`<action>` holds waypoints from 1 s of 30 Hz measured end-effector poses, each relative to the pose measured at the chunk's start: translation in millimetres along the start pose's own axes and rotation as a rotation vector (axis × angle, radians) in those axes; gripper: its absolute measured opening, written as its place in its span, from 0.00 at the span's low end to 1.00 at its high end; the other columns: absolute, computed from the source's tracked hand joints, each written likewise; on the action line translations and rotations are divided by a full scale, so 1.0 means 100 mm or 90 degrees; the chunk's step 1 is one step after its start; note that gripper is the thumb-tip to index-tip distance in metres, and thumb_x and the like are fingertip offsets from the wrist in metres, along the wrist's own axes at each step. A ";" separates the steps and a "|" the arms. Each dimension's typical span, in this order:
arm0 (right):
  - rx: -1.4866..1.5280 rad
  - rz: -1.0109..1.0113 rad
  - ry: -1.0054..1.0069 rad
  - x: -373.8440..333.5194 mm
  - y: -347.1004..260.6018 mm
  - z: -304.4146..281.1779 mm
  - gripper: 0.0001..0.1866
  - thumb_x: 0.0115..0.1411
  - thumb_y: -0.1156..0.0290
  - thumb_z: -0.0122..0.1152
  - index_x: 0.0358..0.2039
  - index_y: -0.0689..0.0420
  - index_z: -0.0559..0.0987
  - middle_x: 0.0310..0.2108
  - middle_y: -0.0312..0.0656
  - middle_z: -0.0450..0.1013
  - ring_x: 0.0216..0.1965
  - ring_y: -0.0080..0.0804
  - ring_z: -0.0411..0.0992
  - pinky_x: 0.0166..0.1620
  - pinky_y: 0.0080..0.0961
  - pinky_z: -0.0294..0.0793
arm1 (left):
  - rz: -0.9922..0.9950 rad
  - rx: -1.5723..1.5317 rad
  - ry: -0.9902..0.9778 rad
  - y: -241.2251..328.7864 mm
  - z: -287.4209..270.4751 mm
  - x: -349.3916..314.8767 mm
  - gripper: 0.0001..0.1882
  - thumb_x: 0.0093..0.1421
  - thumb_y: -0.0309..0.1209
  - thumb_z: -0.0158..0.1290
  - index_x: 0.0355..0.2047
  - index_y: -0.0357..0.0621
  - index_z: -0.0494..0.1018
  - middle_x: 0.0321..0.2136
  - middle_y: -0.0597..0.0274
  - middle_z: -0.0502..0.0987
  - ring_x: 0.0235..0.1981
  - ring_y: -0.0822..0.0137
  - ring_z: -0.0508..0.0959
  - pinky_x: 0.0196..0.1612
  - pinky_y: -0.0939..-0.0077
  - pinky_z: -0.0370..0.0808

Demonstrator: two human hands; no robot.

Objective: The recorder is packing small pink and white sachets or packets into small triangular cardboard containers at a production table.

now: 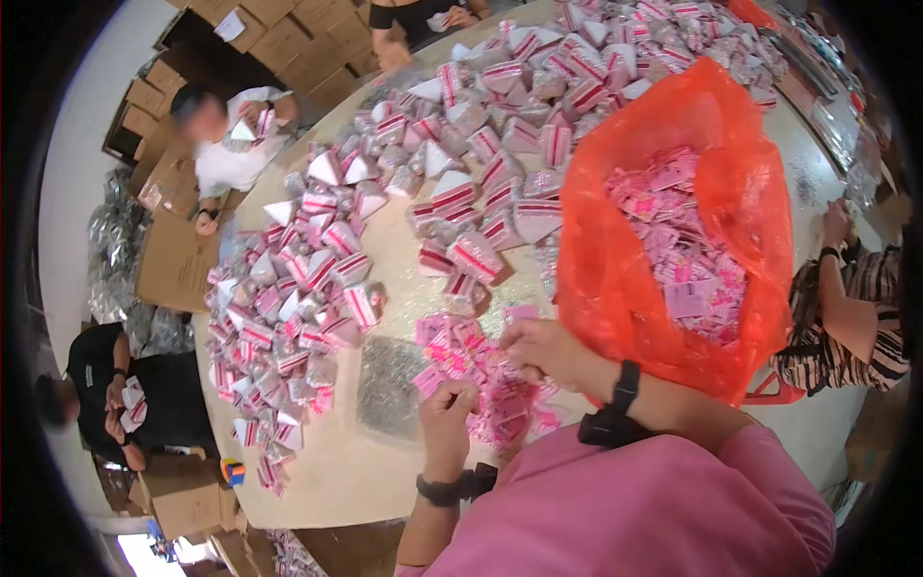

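Pink packets [694, 296] inside open red bag [598, 274]

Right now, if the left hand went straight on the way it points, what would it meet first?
Probably the pink packets just ahead of the left hand, though depth is unclear and it might pass over them.

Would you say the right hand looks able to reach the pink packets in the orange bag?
Probably yes: the right hand is near the orange bag, whose open mouth exposes the pink packets, though its side stands between.
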State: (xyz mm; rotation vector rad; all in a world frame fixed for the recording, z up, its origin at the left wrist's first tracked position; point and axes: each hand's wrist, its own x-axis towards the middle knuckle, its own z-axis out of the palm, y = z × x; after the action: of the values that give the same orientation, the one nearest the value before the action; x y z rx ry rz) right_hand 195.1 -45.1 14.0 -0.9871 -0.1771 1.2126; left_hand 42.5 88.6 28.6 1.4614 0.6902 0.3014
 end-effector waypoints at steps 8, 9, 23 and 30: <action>-0.025 0.002 0.014 0.00 0.06 -0.19 0.06 0.59 0.74 0.52 0.36 0.62 0.71 0.22 0.36 0.68 0.19 0.21 0.67 0.21 0.19 0.67 | -0.034 0.366 0.273 -0.31 -1.19 0.37 0.05 0.53 0.26 0.53 0.28 0.36 0.74 0.19 0.62 0.71 0.22 0.72 0.69 0.28 0.78 0.66; -0.025 0.005 0.016 0.02 0.08 -0.18 0.06 0.59 0.74 0.52 0.35 0.61 0.71 0.22 0.36 0.68 0.19 0.21 0.67 0.21 0.19 0.67 | -0.046 0.473 0.290 -0.42 -1.30 0.42 0.07 0.52 0.27 0.54 0.29 0.35 0.73 0.20 0.60 0.71 0.23 0.70 0.70 0.28 0.77 0.67; -0.002 -0.004 0.005 -0.05 0.06 -0.26 0.03 0.61 0.75 0.48 0.32 0.59 0.70 0.23 0.34 0.66 0.19 0.20 0.63 0.20 0.16 0.61 | 0.214 0.582 0.132 -0.53 -0.79 0.61 0.05 0.52 0.27 0.53 0.25 0.37 0.72 0.22 0.50 0.70 0.27 0.50 0.71 0.33 0.61 0.68; -0.018 0.028 0.010 -0.13 -0.06 -0.14 0.03 0.60 0.76 0.49 0.33 0.62 0.69 0.21 0.37 0.68 0.19 0.25 0.69 0.21 0.22 0.72 | -0.011 0.092 0.040 -0.04 -0.31 0.27 0.06 0.58 0.27 0.51 0.25 0.39 0.73 0.22 0.67 0.74 0.24 0.77 0.71 0.30 0.83 0.67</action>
State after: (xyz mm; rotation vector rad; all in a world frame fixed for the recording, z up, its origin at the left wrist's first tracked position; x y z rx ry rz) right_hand 202.3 -64.1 14.5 -1.0287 -0.1616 1.2449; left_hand 44.6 128.5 19.4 1.5876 0.7876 0.2902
